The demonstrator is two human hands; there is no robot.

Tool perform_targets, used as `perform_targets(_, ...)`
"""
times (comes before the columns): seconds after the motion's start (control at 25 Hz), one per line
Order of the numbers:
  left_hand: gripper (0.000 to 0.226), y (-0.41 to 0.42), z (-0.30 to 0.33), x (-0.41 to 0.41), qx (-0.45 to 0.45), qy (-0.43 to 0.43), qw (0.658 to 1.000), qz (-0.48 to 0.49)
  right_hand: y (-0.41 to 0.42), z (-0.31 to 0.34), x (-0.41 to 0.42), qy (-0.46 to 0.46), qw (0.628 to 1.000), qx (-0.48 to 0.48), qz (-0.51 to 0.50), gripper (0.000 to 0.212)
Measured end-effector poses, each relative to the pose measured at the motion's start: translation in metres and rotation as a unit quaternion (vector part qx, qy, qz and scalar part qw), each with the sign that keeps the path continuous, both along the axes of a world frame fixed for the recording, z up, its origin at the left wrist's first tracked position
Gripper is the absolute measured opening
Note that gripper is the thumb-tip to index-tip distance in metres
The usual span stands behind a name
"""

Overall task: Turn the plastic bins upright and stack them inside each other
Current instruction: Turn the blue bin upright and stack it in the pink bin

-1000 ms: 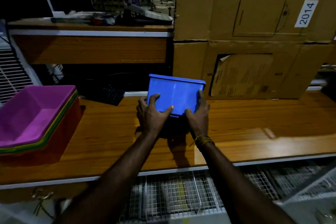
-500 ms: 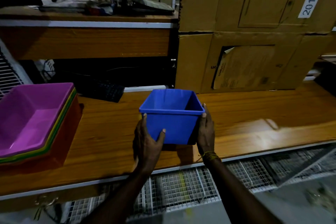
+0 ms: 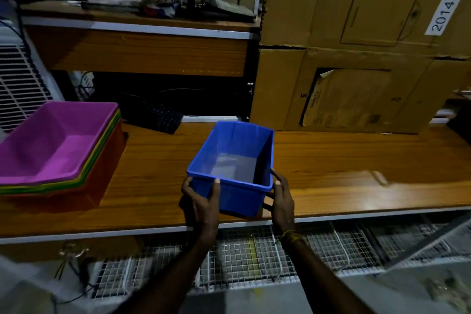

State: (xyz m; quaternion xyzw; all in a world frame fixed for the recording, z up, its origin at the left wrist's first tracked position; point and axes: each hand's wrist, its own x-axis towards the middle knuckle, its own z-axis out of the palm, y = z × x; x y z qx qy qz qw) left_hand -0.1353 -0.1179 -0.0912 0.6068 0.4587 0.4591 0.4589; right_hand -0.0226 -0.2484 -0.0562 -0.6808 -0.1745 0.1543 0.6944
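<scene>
Since the earlier frames, the blue bin (image 3: pixel 230 168) has been turned from bottom-toward-camera to mouth-up and brought nearer the shelf's front edge; its inside floor is now seen. It is held between both hands above the wooden shelf (image 3: pixel 356 173), tilted a little, its lower near corner close to the board; whether it touches cannot be told.

The left hand (image 3: pixel 200 202) is wrapped on the near left corner, thumb laid up the front wall just under the rim, the other fingers hidden behind the side. The right hand (image 3: pixel 281 199) is pressed against the right wall, thumb up near the rim, fingers curled round that side. Nothing else is gripped by either hand.

At far left, well apart from the bin, a nested stack (image 3: pixel 58 150) stands upright: a purple bin on top, with green, yellow and orange rims showing beneath it.

Handling, as judged: the bin is thin moulded plastic, empty, and so is taken to be light and fairly stiff, though the long walls may be flexed if squeezed hard. The surface looks smooth and may slip in a flat-palm hold. A hold under the rolled rim at the two short ends is judged the surest, since the rim serves as a ledge. The bin appears narrower than the stack's top bin, so it should drop in loosely.
</scene>
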Motion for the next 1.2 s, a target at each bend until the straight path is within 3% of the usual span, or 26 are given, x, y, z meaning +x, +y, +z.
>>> perform_targets(0.28,0.083,-0.028,-0.008,-0.019,-0.110,-0.014,0.994,-0.008,-0.024,-0.017,-0.006,-0.024,0.998,-0.064,-0.018,0.033)
perform_targets(0.64,0.070,-0.045,0.005,-0.036,-0.144,-0.054,0.988,0.028,-0.042,-0.028,-0.013,-0.037,0.997,-0.049,0.037,0.050)
perform_targets(0.84,0.056,-0.022,-0.010,-0.036,-0.164,-0.081,0.982,0.043,-0.035,-0.022,-0.017,-0.015,0.998,-0.061,-0.002,0.047)
perform_targets(1.08,0.057,0.015,0.009,-0.050,-0.169,-0.069,0.983,0.017,-0.004,-0.014,-0.020,-0.020,0.995,-0.087,-0.033,0.029)
perform_targets(1.2,0.048,0.062,-0.005,-0.059,-0.198,-0.070,0.978,-0.005,0.017,-0.005,-0.025,-0.012,0.996,-0.078,-0.032,0.033)
